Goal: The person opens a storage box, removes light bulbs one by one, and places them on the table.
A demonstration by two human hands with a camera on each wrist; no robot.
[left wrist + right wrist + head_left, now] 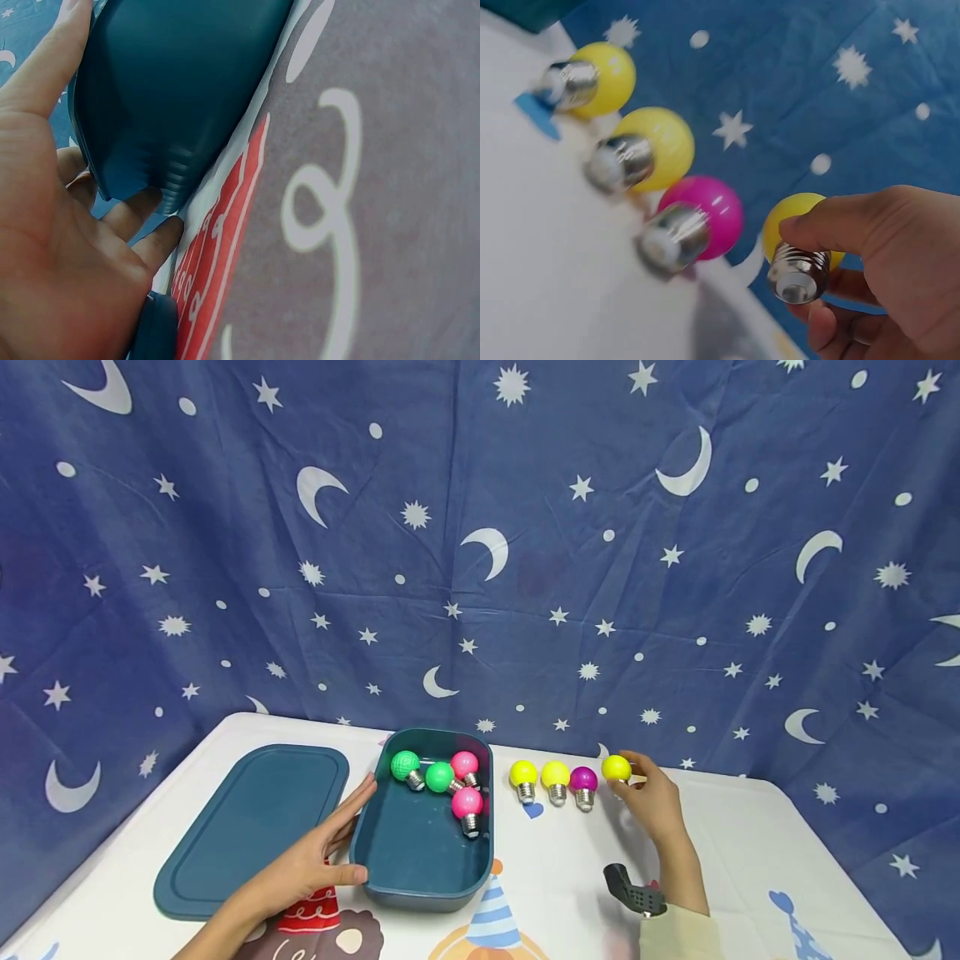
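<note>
So I'm watching someone at a counter with a bunch of coloured bulbs, and tbh the setup looks pretty sensible. Their left hand is up against the left wall of the blue-green box, fingers spread along the outside and the thumb near the front corner. It isn't gripping hard, so I'd guess it's there to stop the box sliding.

The right hand has the end yellow bulb, pinched between thumb and fingers around the globe, just above the screw base. Makes sense imo: the smooth round part needs support from both sides, and this leaves the metal end sticking out free. Can't tell if it's clear of the counter.

Just beside it are a purple bulb and two more yellow ones, in a loose row with the bases toward the person, probably so each globe is easy to grab.

Inside the box, two green bulbs and two pink bulbs sit bunched toward the back and right. There's a pink sliver by the wall too, maybe another bulb, maybe a reflection. The lid lies flat on the left, leaving the top open.
</note>
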